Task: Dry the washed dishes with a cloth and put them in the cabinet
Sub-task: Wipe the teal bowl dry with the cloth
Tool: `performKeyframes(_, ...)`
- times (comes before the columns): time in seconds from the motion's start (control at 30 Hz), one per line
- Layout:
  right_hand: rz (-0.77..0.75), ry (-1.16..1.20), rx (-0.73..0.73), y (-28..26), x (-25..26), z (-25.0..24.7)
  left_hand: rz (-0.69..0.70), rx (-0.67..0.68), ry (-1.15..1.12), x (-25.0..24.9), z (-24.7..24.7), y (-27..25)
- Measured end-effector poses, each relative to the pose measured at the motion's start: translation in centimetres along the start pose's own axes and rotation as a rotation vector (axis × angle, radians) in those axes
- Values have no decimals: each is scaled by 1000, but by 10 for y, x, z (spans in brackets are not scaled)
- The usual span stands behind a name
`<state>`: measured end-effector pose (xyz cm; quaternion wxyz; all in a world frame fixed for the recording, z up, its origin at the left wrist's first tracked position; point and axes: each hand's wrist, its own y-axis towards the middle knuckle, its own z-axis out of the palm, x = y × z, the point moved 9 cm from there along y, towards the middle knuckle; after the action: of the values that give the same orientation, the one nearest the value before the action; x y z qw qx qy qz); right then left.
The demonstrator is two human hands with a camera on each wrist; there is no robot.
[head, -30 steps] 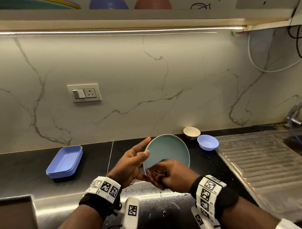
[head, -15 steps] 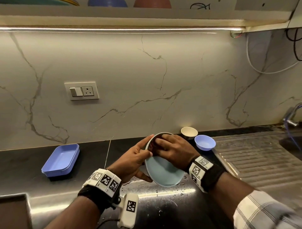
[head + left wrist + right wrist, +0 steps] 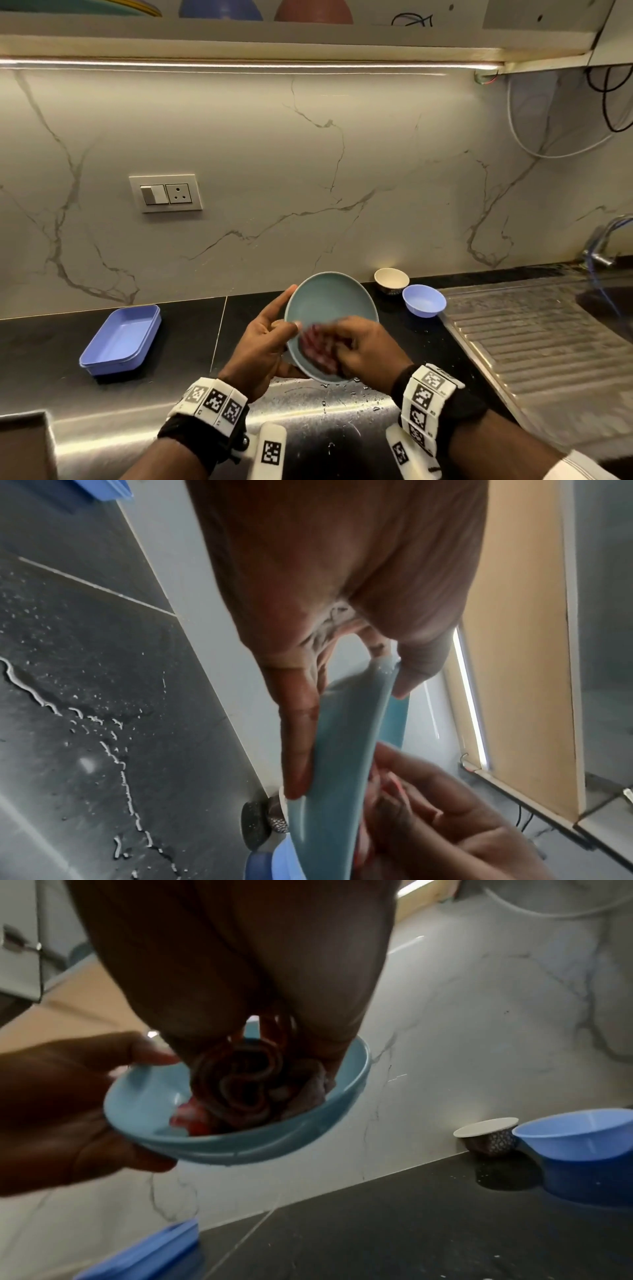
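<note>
A teal bowl (image 3: 327, 305) is held tilted above the wet counter, its inside facing me. My left hand (image 3: 270, 339) grips its left rim, thumb inside and fingers behind; the left wrist view shows the bowl (image 3: 346, 750) edge-on between them. My right hand (image 3: 356, 346) holds a bunched reddish cloth (image 3: 317, 347) and presses it into the bowl's lower inside. In the right wrist view the cloth (image 3: 240, 1080) fills the bowl (image 3: 240, 1139) under my fingers. The cloth is motion-blurred in the head view.
A blue rectangular tray (image 3: 121, 339) lies on the black counter at the left. A small cream cup (image 3: 391, 281) and a small blue bowl (image 3: 424, 300) stand by the wall. The steel draining board (image 3: 534, 342) and tap (image 3: 599, 246) are at the right. Dishes sit on the shelf (image 3: 267, 37) overhead.
The right hand with the cloth swept from the bowl's upper rim down to its lower inside. The left hand tilted the bowl back up, so its inside faces me again.
</note>
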<state>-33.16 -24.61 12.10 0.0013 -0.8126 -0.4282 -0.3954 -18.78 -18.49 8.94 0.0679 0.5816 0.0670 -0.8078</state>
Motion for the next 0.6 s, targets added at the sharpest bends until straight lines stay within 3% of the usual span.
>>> performKeyframes(0.07,6,-31,-217,8,-1,-24,-8,12,-18,-3,3,0)
performKeyframes(0.1,38,-93,-248,11,-2,-29,-11,25,-22,-5,5,-1)
performKeyframes(0.2,93,-213,-127,12,4,-3,1,73,3,-8,13,-2)
performKeyframes(0.33,-1,-96,-54,-8,27,33,20,71,12,-11,12,-5)
performKeyframes(0.47,78,67,149,-13,21,47,46,2,37,-11,1,-6)
performKeyframes(0.6,86,-18,328,-11,24,46,33,-17,98,-10,-5,-4)
